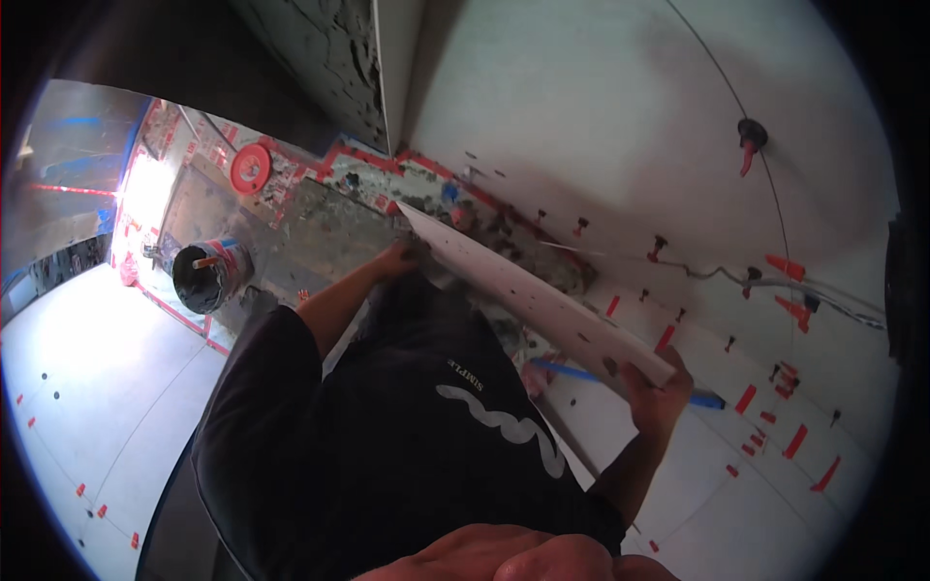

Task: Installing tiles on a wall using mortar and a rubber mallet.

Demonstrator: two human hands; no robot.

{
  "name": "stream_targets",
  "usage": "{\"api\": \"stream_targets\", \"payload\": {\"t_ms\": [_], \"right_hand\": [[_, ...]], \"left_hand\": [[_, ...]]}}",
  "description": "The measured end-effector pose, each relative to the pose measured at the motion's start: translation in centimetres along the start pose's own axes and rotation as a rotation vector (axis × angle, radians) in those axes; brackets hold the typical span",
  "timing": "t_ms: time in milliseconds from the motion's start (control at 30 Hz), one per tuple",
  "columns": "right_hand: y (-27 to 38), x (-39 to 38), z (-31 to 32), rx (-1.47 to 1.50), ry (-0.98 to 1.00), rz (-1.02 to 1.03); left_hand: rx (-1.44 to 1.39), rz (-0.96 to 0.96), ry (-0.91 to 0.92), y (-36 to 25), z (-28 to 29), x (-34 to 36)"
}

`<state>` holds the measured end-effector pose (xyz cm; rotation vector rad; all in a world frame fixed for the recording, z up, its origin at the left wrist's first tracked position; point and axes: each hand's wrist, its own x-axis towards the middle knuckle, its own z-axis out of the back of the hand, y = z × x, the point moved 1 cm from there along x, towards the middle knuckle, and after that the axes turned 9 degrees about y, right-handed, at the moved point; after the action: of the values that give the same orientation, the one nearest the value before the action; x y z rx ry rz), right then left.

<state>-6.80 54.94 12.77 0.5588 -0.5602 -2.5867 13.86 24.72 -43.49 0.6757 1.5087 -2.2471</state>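
Note:
A long, narrow white tile piece (528,290) is held on edge in front of my body, slanting from upper left down to the right. Small dark smudges dot its pale face. Its left end is gripped by my left hand (399,259), whose fingers are partly hidden and dim. My right hand (661,389) is closed round the other end, with the thumb on the near side. Beyond the strip rises a tiled wall (581,116) with red wedges (794,315) and dark levelling clips (660,244) along its joints.
A bucket (218,274) smeared with mortar, a stick in it, stands at left near a round red lid (251,168). Mortar-spattered floor covering (310,232) lies below. A blue bar (572,371) shows behind the strip. Overhead juts a large tile edge (387,87). A cable (717,276) crosses the wall.

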Motion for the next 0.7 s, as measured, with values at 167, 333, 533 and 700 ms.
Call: {"api": "stream_targets", "payload": {"t_ms": [167,333,533,700], "right_hand": [[-2.7,0.9,-4.1,-0.153,0.061,0.187],[-11.6,4.1,-8.6,-0.300,0.081,0.294],[-27.7,7.3,-14.4,-0.391,0.045,0.205],[-36.7,11.5,-17.7,-0.361,0.138,0.208]], "left_hand": [[-0.033,0.283,0.161,3.0,-0.3,-4.6],[0.776,0.068,-0.010,16.9,-3.3,-15.2],[-0.006,0.559,-0.186,16.6,-7.5,-25.2],[0.082,0.371,-0.047,8.2,-15.2,-26.2]]}}
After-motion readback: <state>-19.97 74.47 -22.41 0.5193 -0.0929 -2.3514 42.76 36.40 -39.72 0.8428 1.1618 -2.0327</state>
